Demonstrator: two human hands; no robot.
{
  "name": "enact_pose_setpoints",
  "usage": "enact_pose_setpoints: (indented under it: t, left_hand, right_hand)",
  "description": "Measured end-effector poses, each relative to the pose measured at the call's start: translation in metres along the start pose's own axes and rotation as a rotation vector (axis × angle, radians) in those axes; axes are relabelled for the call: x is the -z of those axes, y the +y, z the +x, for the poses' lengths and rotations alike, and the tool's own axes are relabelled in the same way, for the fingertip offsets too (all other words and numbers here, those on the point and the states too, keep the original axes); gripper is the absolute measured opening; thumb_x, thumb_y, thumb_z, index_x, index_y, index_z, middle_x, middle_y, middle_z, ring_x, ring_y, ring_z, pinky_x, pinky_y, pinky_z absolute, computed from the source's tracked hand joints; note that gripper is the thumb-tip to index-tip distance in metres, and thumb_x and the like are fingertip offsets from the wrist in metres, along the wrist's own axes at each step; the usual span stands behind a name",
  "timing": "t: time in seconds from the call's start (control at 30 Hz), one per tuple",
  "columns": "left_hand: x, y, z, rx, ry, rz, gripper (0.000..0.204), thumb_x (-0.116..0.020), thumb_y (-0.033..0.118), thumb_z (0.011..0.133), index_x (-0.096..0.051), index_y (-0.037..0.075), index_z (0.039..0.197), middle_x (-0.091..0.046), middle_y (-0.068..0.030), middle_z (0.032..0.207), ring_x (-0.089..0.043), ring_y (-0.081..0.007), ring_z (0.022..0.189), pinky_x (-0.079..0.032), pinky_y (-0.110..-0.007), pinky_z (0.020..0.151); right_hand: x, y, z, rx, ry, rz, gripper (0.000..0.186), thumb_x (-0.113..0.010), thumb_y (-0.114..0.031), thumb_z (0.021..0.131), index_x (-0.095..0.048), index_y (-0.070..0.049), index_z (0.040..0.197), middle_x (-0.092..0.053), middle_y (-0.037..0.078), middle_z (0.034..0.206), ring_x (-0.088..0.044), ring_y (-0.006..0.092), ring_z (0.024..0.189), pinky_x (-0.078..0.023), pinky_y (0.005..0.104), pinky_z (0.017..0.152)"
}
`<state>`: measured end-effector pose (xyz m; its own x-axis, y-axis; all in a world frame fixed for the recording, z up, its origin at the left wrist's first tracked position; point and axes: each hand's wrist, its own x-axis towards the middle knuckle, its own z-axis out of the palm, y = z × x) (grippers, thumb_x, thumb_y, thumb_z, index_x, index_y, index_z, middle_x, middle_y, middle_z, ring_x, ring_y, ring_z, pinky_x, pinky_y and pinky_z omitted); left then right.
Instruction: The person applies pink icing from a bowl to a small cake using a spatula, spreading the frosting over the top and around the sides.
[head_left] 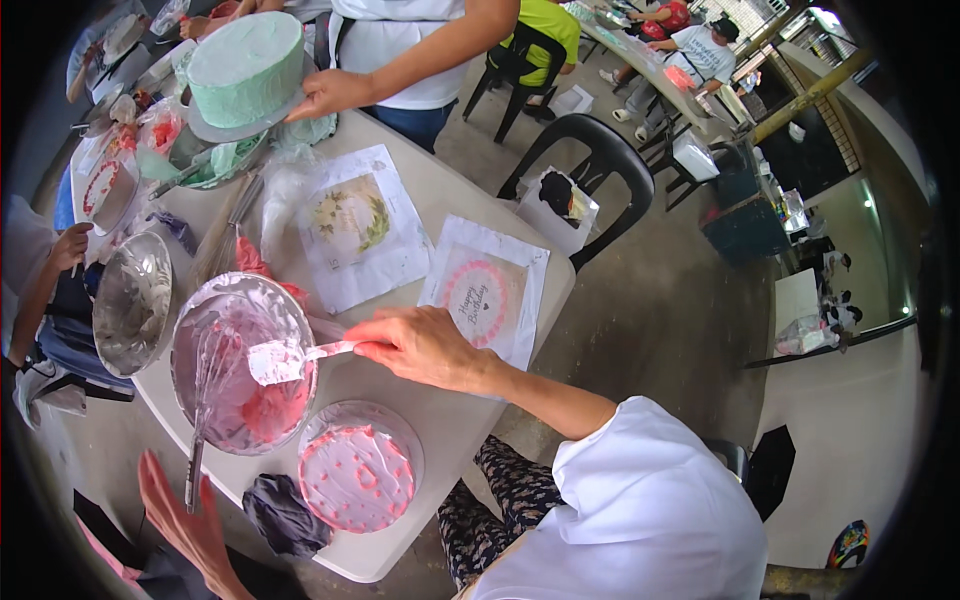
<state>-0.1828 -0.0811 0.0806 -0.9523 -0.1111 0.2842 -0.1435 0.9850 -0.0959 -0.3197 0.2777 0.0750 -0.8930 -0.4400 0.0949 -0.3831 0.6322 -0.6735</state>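
My right hand (425, 345) is closed around the handle of a spatula (278, 362), whose pale blade is smeared with pink cream. The blade is over a metal mixing bowl (183, 400) with pink and whitish cream (270, 412) inside. A whisk (203, 405) leans in that bowl, its handle sticking out over the near rim. Close to the handle's end is my left hand (185, 525), fingers stretched out and holding nothing. Just right of the bowl sits a round cake (357, 475) with pale icing and pink piped dots and edging. A dark crumpled cloth (285, 515) lies beside the cake.
Two printed cake pictures (350, 225) (480, 300) lie on the white table (415, 440). A second metal bowl (133, 300) stands at the left. Across the table, a person's hand (335, 95) supports a green-iced cake (248, 75). A black chair (600, 165) stands beyond the table.
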Motion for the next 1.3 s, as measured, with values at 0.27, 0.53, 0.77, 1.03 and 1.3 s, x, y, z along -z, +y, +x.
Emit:
enact_pose_setpoints:
  t: [0.27, 0.53, 0.77, 1.03, 1.3]
  left_hand:
    - [-0.063, 0.038, -0.16, 0.326, 0.411, -0.143, 0.051, -0.042, 0.027, 0.094, -0.034, -0.006, 0.131, -0.033, -0.0296, 0.131, -0.04, -0.0429, 0.116, -0.037, -0.052, 0.094]
    - [-0.111, 0.048, -0.197, 0.573, -0.19, -0.284, 0.06, -0.016, 0.049, 0.095, -0.022, 0.014, 0.144, -0.013, -0.0095, 0.15, -0.009, -0.027, 0.139, 0.001, -0.051, 0.109]
    - [-0.108, 0.032, -0.172, 0.398, 0.128, 0.037, 0.048, -0.035, 0.041, 0.092, -0.042, 0.012, 0.13, -0.017, -0.019, 0.147, -0.015, -0.0378, 0.135, -0.009, -0.057, 0.105]
    - [-0.124, 0.043, -0.132, 0.307, -0.173, -0.156, 0.054, -0.025, 0.042, 0.095, -0.031, 0.013, 0.141, -0.019, -0.012, 0.149, -0.014, -0.0318, 0.138, -0.004, -0.054, 0.108]
    - [-0.11, 0.047, -0.12, 0.309, -0.217, -0.165, 0.047, -0.042, 0.033, 0.092, -0.04, 0.017, 0.136, -0.02, -0.0109, 0.148, -0.015, -0.0325, 0.137, -0.004, -0.053, 0.108]
  right_hand:
    - [0.015, -0.012, 0.009, 0.014, 0.017, 0.011, 0.019, -0.061, -0.023, 0.084, -0.066, -0.014, 0.099, -0.065, 0.005, 0.086, -0.062, 0.0231, 0.073, -0.048, 0.0349, 0.062]
    - [0.014, -0.026, 0.014, 0.006, 0.013, 0.044, 0.019, -0.059, -0.025, 0.085, -0.067, -0.012, 0.097, -0.065, 0.008, 0.082, -0.063, 0.0252, 0.073, -0.048, 0.0377, 0.067]
    - [0.015, -0.025, 0.013, 0.006, 0.022, -0.025, 0.02, -0.062, -0.025, 0.084, -0.067, -0.014, 0.099, -0.066, 0.005, 0.09, -0.063, 0.0246, 0.076, -0.049, 0.0355, 0.065]
    - [0.018, -0.021, 0.01, -0.008, 0.012, -0.028, 0.021, -0.062, -0.024, 0.083, -0.067, -0.012, 0.099, -0.066, 0.006, 0.09, -0.063, 0.0255, 0.077, -0.049, 0.0348, 0.066]
    - [0.008, -0.022, 0.016, -0.012, -0.011, 0.104, 0.018, -0.062, -0.019, 0.082, -0.067, -0.011, 0.098, -0.066, 0.009, 0.086, -0.064, 0.0272, 0.077, -0.049, 0.0356, 0.066]
